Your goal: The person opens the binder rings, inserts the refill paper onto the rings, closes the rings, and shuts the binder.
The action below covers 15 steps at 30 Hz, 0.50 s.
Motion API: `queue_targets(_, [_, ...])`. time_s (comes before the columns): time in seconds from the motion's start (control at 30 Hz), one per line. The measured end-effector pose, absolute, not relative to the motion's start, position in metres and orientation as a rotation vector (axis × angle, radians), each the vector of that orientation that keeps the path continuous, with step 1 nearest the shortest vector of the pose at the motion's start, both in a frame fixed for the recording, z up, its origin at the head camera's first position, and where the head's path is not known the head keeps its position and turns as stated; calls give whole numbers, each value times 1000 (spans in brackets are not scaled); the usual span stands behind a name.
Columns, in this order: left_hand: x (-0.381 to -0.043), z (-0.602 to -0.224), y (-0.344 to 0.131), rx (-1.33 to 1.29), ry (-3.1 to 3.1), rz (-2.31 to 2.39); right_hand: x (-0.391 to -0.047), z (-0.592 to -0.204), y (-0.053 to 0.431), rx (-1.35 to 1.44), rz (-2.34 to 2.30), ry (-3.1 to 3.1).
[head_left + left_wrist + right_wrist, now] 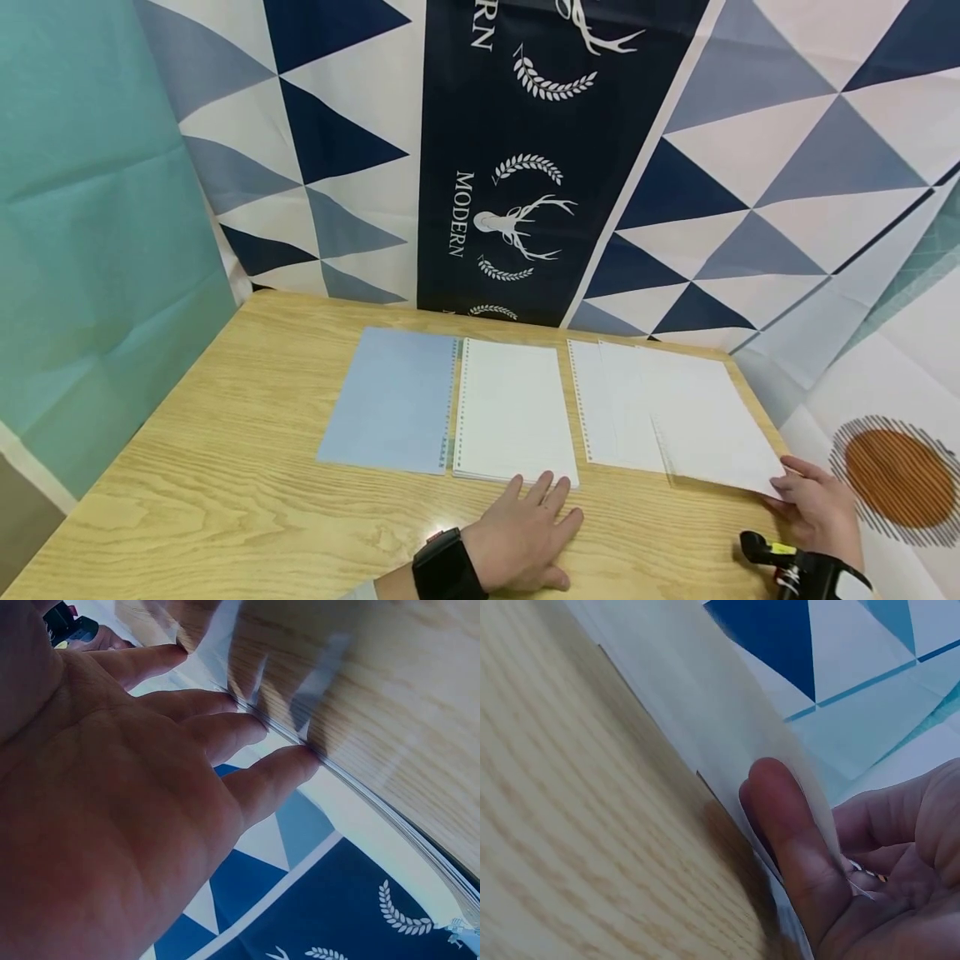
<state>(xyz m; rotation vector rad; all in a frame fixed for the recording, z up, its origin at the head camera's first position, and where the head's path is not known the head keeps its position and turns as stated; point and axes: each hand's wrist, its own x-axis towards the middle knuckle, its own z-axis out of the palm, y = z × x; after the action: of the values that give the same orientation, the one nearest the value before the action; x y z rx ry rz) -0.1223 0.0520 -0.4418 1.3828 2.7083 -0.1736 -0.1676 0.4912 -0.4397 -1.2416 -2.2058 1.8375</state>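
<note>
My right hand [821, 510] pinches the near right corner of a loose white sheet of paper [716, 429] at the right of the table. In the right wrist view the thumb [784, 817] lies over the sheet and the other fingers are beyond it. That sheet has a punched left edge and overlaps other white sheets [596, 408]. My left hand [517, 533] is spread flat, fingertips at the near edge of a stack of white punched paper [513, 408]. From the left wrist view, the fingertips [304, 761] meet the stack's edge.
A light blue punched cover sheet [393, 400] lies left of the white stack. All of it is on a wooden table [225, 467] whose back edge meets a patterned cloth [352, 150]. A teal cloth [97, 208] hangs at the left.
</note>
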Motion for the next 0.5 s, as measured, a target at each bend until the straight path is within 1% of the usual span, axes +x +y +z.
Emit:
queue_targets(0.1, [-122,-442,52,1385,2697,-174,-167,-438,491,-1213,1953,-2203])
queue_targets(0.3, [-123,-442,51,1390,2684,-178,-164,-435,498,-1017,2330,-2108])
queue_targets(0.5, [-123,-443,51,1386,2689,-162,-162,-437,503,-871,2598,-1886])
